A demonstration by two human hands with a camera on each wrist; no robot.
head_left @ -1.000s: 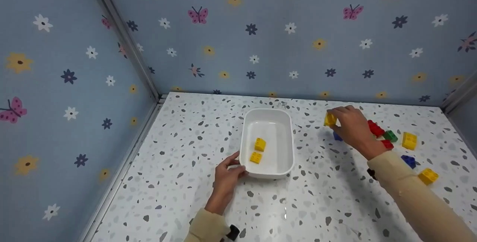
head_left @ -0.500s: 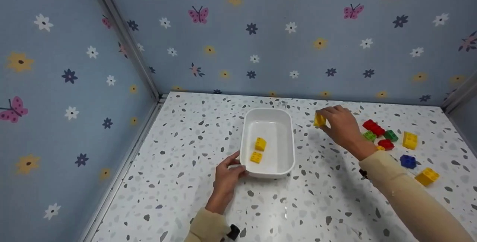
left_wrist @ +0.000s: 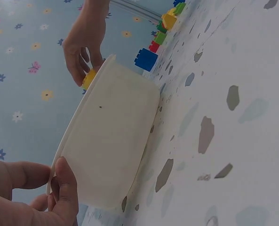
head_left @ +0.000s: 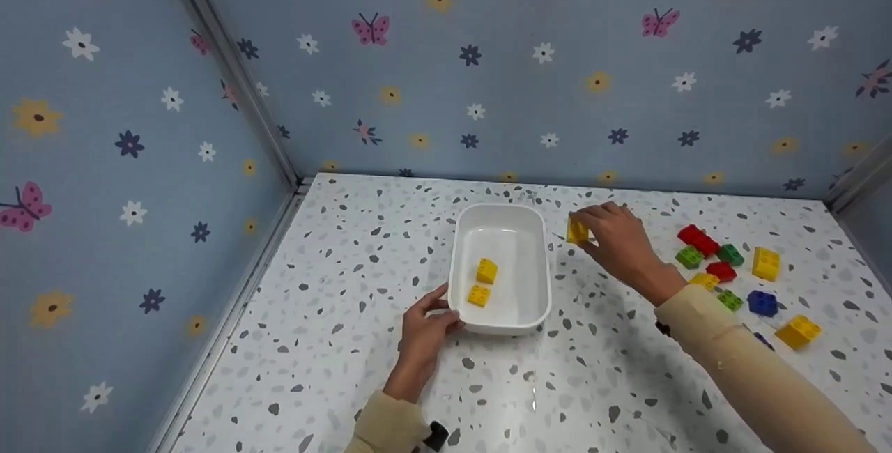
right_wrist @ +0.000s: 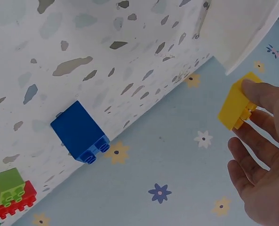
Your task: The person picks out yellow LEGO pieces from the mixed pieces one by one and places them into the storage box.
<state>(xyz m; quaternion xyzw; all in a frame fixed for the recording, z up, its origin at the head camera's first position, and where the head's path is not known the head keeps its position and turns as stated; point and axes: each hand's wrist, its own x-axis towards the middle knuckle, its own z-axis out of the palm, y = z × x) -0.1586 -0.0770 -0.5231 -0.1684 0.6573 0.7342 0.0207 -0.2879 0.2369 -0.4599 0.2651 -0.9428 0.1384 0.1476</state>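
Note:
A white plastic tub [head_left: 502, 329] stands on the speckled table, with two yellow toy bricks [head_left: 486, 270] lying inside. My left hand [head_left: 421, 341] pinches its rim at the near left corner; the left wrist view shows thumb and fingers on the tub's edge [left_wrist: 106, 136]. Just right of the tub, my right hand [head_left: 620, 240] holds a yellow toy brick [head_left: 577, 229] in the air between thumb and fingertips. The right wrist view has this yellow brick [right_wrist: 235, 101] with its studs towards the fingers. A blue brick [right_wrist: 80, 132] rests on the table, hidden by my right hand in the head view.
Several loose bricks lie at the right of the table: red [head_left: 698, 240], green [head_left: 689, 256], blue [head_left: 763, 303] and yellow [head_left: 799, 331]. My right forearm [head_left: 752, 362] partly covers this side. Patterned panels [head_left: 488, 90] close off the back and left.
My right hand has moved left towards the tub, carrying the yellow brick. More of the loose bricks now show behind it. The left hand and the tub have stayed in place.

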